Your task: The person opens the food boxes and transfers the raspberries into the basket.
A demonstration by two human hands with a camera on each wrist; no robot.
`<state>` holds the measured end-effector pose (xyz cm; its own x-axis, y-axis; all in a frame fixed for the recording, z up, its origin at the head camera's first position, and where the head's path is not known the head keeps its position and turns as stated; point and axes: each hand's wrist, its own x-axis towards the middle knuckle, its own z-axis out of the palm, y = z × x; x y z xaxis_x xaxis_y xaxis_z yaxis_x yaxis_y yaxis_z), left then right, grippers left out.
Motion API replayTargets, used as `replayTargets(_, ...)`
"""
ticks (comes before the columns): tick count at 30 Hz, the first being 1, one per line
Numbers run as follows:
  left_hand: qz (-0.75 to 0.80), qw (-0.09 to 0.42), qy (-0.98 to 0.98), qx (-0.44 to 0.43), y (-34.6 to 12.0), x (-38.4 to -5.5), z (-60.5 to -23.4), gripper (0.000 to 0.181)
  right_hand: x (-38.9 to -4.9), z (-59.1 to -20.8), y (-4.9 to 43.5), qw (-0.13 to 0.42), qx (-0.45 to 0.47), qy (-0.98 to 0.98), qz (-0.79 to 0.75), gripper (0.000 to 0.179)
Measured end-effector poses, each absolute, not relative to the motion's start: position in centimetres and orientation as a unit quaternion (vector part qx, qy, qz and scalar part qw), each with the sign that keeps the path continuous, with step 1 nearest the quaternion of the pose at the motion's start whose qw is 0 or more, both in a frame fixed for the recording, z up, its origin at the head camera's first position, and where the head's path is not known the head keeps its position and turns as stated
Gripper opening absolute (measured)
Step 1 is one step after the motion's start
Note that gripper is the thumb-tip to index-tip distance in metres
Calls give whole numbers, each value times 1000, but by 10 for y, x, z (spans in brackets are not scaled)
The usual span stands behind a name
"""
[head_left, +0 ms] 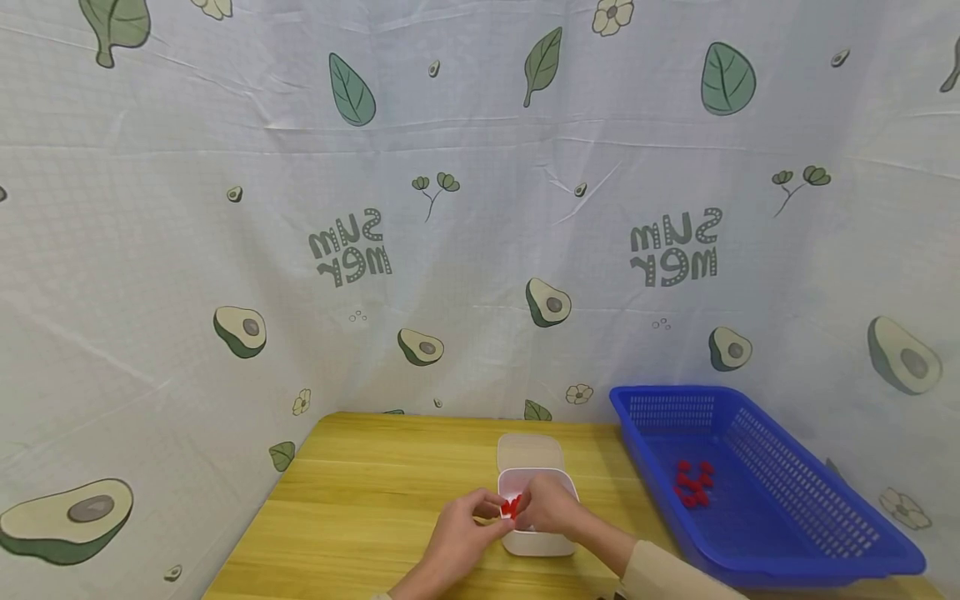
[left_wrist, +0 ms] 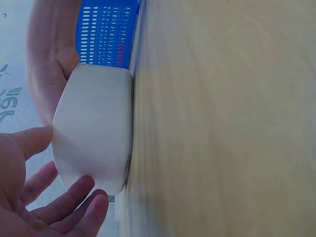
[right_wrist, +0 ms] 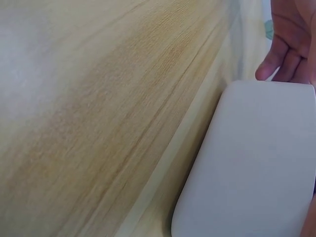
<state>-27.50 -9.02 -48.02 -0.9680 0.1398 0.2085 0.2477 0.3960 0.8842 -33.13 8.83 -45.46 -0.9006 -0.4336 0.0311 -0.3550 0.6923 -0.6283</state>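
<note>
A white box (head_left: 538, 546) stands on the table with its pale lid (head_left: 529, 452) laid back behind it. My right hand (head_left: 551, 504) reaches down into the box from the right, fingers bent. Small red pieces (head_left: 512, 506) show right at its fingertips, held near the left wall; their exact kind is too small to make out. My left hand (head_left: 459, 533) is at the box's near left corner, thumb touching the rim and the other fingers loosely spread along the side. In the left wrist view those fingers (left_wrist: 66, 202) lie beside the outer wall.
At the right stands a large blue basket (head_left: 780, 533) with slotted walls. Several more red pieces (head_left: 693, 483) lie on its floor. The wooden table (head_left: 360, 517) extends left of the box, and a printed curtain (head_left: 480, 250) hangs behind.
</note>
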Motion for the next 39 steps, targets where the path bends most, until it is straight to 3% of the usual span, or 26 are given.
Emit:
replayTargets(19,-534,34,-838,-112,-91,-276,-480,27,-335,-461,91,93,-176,908,-369,9)
replayTargets(39,-522,39,-844,-114,-93,-274,-481,25,-336,-436,91,139,-144,896,-396,1)
